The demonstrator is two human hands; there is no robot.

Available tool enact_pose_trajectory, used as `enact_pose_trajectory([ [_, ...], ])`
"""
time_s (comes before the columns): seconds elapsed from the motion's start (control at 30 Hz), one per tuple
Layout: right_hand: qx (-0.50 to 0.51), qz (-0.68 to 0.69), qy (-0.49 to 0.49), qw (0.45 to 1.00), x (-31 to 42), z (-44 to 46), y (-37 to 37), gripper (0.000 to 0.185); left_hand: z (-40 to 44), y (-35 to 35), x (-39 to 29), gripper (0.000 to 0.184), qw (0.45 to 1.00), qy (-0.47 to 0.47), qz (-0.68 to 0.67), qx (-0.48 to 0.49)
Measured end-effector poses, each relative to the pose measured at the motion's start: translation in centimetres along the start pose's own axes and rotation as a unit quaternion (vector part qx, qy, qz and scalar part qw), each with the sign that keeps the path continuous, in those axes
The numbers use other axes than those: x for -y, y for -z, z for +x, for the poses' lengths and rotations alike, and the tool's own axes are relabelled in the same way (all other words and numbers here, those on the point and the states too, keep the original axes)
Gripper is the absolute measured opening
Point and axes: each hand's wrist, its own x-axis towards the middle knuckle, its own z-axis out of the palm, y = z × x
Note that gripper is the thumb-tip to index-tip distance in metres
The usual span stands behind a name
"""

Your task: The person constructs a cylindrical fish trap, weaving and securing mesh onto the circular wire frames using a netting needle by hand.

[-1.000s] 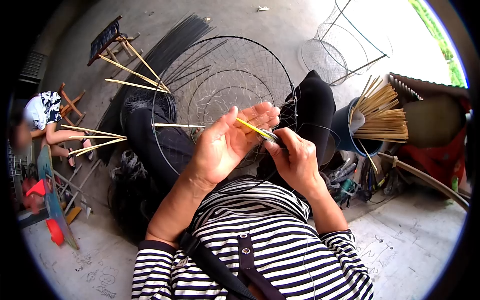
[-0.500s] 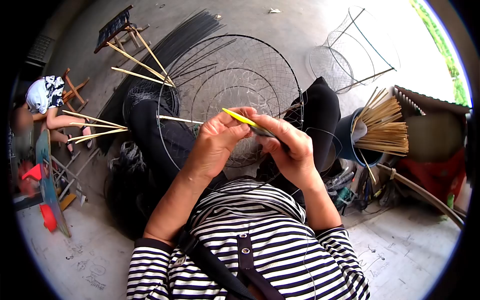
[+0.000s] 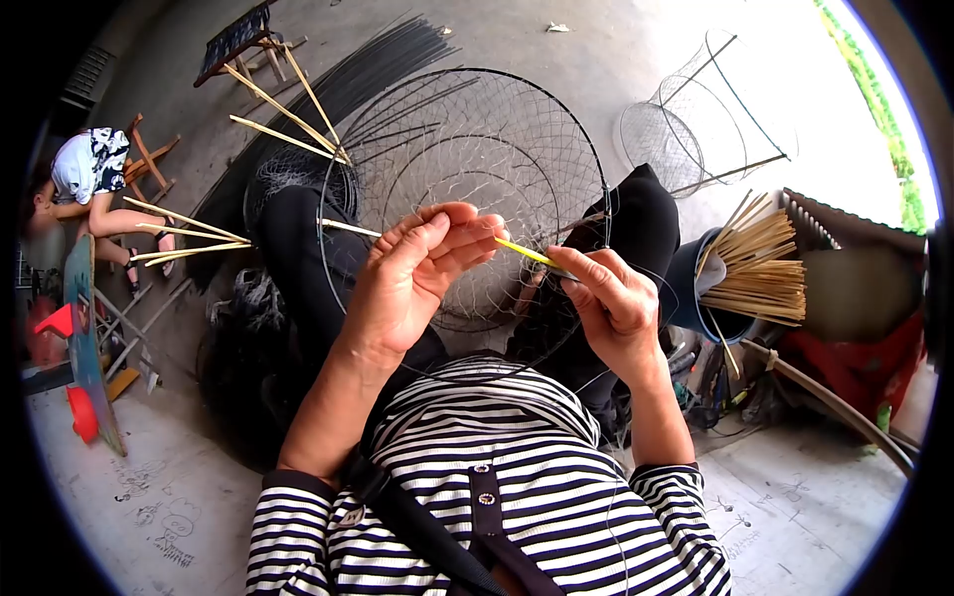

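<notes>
A slim yellow netting needle [image 3: 527, 252] is in my right hand [image 3: 618, 298], held between the thumb and bent fingers, its tip pointing left. My left hand [image 3: 412, 273] is palm up with its fingers loosely curved and the thumb apart from the fingertips. Those fingertips are close to the needle's tip; whether they touch it I cannot tell. Under both hands a round net [image 3: 467, 199] on dark wire hoops lies across my lap, its outer hoop against my striped shirt. Any thread at the needle is too fine to follow.
At right, a blue bucket [image 3: 686, 281] holds many thin wooden sticks [image 3: 760, 263]. Another hooped net [image 3: 664, 139] stands on the floor ahead. Dark rods [image 3: 328, 99] and a folding stool [image 3: 237, 45] lie ahead left. A person [image 3: 84, 169] sits at far left.
My right hand has drawn right with the netting needle, apart from my left hand. My left hand's fingers have unbent and the thumb has come away from them.
</notes>
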Motion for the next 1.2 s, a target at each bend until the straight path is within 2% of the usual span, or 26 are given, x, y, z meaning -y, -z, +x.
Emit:
enact_pose_trajectory([
  [0.13,0.005,-0.014,-0.009,1.0,0.0,0.1,-0.3,0.044,0.0,-0.3,0.0,0.029,1.0,-0.009,0.012,0.008],
  [0.47,-0.01,0.049,-0.011,0.999,0.3,1.0,-2.0,0.038,-0.2,-0.7,0.3,0.026,0.999,-0.028,0.031,-0.004],
  [0.57,-0.009,0.064,-0.003,0.998,0.4,1.3,-2.3,0.042,-0.2,-0.6,0.4,0.025,1.0,-0.018,0.023,0.001],
  [0.67,0.007,0.11,-0.028,0.993,2.1,2.9,-2.3,0.049,-0.4,-1.1,1.0,0.026,0.996,-0.023,0.083,-0.019],
  [0.7,0.022,0.156,-0.043,0.987,2.3,3.1,-2.4,0.049,-0.4,-0.9,1.4,0.029,0.995,-0.049,0.087,-0.005],
  [0.8,0.083,0.376,-0.106,0.917,1.8,2.8,-2.0,0.042,-0.7,-0.4,0.8,0.028,0.99,0.035,-0.135,-0.022],
  [0.83,0.067,0.372,-0.116,0.918,1.4,2.6,-1.9,0.04,-0.7,0.2,0.8,0.031,0.975,0.055,-0.206,-0.06],
  [0.9,0.036,0.365,-0.135,0.92,0.5,2.1,-1.8,0.036,-1.1,1.3,0.8,0.031,0.979,0.025,-0.202,-0.035],
  [0.97,0.021,0.275,-0.083,0.958,0.2,2.4,-1.8,0.036,-1.2,1.9,0.9,0.032,0.981,0.002,-0.192,-0.013],
  [1.1,0.067,0.103,-0.019,0.992,0.5,2.9,-0.8,0.047,-1.3,1.7,0.6,0.03,0.988,-0.019,-0.151,-0.007],
  [1.2,0.118,-0.033,0.004,0.993,1.1,2.8,-0.2,0.056,-1.5,1.2,0.4,0.028,0.99,-0.027,-0.142,0.001],
])
